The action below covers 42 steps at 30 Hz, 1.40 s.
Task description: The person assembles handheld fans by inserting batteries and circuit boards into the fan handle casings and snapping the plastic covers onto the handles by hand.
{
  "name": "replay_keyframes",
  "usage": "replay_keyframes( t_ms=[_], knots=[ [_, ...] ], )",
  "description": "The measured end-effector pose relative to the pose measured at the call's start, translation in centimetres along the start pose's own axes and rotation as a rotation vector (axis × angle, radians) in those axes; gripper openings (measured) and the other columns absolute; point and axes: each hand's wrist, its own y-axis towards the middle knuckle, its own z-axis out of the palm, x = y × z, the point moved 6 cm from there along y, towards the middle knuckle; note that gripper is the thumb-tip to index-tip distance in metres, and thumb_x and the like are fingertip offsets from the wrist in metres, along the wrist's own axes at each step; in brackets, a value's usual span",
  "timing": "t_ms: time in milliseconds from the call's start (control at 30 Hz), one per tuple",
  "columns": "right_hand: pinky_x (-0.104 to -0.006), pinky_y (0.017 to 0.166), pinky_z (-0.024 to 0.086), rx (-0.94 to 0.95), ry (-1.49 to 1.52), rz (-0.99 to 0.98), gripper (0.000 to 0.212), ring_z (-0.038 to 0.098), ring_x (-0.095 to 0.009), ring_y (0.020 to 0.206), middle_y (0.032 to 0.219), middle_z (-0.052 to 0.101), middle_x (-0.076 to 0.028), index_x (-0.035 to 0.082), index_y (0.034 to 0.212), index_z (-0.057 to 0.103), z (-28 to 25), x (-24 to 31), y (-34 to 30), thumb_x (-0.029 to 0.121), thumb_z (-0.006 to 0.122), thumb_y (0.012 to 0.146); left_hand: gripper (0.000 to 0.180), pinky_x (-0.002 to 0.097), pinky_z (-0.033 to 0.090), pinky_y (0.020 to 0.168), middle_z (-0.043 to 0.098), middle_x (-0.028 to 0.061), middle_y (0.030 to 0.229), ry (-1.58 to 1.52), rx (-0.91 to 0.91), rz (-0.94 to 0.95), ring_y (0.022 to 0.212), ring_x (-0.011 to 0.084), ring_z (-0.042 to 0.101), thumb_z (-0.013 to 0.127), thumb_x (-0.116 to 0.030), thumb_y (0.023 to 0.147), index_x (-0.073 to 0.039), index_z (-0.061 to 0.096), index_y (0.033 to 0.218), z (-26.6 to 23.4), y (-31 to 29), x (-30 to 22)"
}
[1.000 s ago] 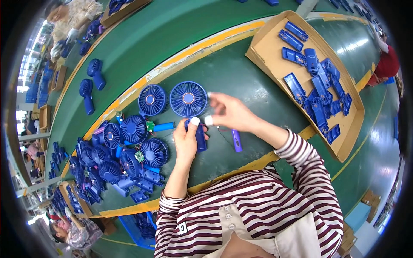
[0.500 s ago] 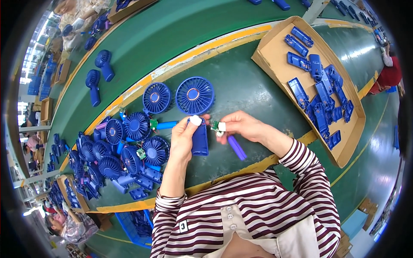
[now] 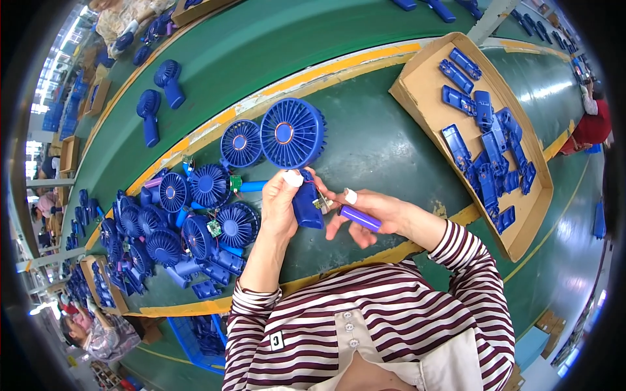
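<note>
Left hand: the left hand (image 3: 279,203) is closed on the handle of a blue plastic handheld fan (image 3: 293,133), its white-capped thumb at the neck.
Right hand: the right hand (image 3: 378,214) is bent about a purple cylindrical battery (image 3: 360,218), lower fingers spread; how firmly it presses, I cannot tell.
Fan: its round caged head sits just beyond the left hand, its handle between both hands; probably light and stiff, with ribs that could crack. The handle looks the safest hold.
Battery: crosswise in the right hand; likely smooth, rigid and dense for its size, best held round its middle.
Wires and board: thin wires (image 3: 320,191) and a small green circuit board (image 3: 319,203) lie at the right fingertips, beside the handle; probably fragile, so better not tugged.
Left of the hands: a pale-blue cylindrical battery (image 3: 254,186) is just beside the left hand; a heap of blue fan parts (image 3: 166,247) crowds farther left, making that side tight.
Ahead: a second round blue fan head (image 3: 241,142) lies close by the held one.
Right of the hands: green desk (image 3: 365,130) surface stretches to a shallow brown cardboard tray (image 3: 424,104), offering the most room.
Near edge: a yellow strip (image 3: 173,311) runs between the hands and the body.
</note>
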Motion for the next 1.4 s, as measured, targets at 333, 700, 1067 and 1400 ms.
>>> replay_keyframes(
  t_ms=[333, 700, 1067, 1400],
  knots=[
    [-0.0239, 0.041, 0.027, 0.090, 0.207, -0.277, 0.062, 0.038, -0.009, 0.043, 0.057, 0.052, -0.006, -0.006, 0.120, 0.042, 1.0, -2.8, 0.2, 0.033, 0.063, 0.076, 0.028, 0.0328, 0.051, 0.056, 0.060, 0.0139, 0.075, -0.042, -0.052, -0.027, 0.063, 0.0238, 0.061, 0.052, -0.026, 0.087, 0.001, 0.052, 0.094, -0.3, -0.3, -0.4],
    [-0.0274, 0.048, 0.039, -0.475, -2.013, -1.345, 0.026, 0.051, -0.019, 0.060, 0.077, 0.055, -0.006, 0.005, 0.082, 0.061, 6.8, 3.8, -3.0, 0.008, 0.066, 0.056, 0.025, 0.0293, 0.054, 0.055, 0.060, 0.0106, 0.079, 0.069, 0.017, -0.406, 0.065, 0.0168, 0.060, 0.054, -0.021, 0.086, 0.003, 0.054, 0.095, -1.2, -1.6, 2.0],
    [-0.0251, 0.050, 0.037, -0.082, -2.196, -1.325, 0.020, 0.047, -0.015, 0.061, 0.073, 0.051, -0.004, 0.002, 0.073, 0.055, 8.1, 3.3, -2.2, 0.013, 0.062, 0.058, 0.025, 0.0263, 0.053, 0.054, 0.061, 0.0084, 0.081, 0.093, 0.029, -0.512, 0.064, 0.0134, 0.061, 0.056, -0.021, 0.085, 0.002, 0.057, 0.095, -1.3, -2.2, 3.3],
    [-0.0285, 0.047, 0.041, -0.014, -2.004, -1.049, 0.025, 0.051, -0.018, 0.062, 0.076, 0.055, -0.004, 0.003, 0.078, 0.056, 6.4, 4.4, -2.7, 0.006, 0.065, 0.055, 0.017, 0.0201, 0.043, 0.054, 0.061, 0.0041, 0.076, 0.241, 0.056, -0.413, 0.063, 0.0083, 0.056, 0.051, -0.010, 0.081, 0.001, 0.061, 0.089, -1.3, -1.5, 3.2]
  ],
)
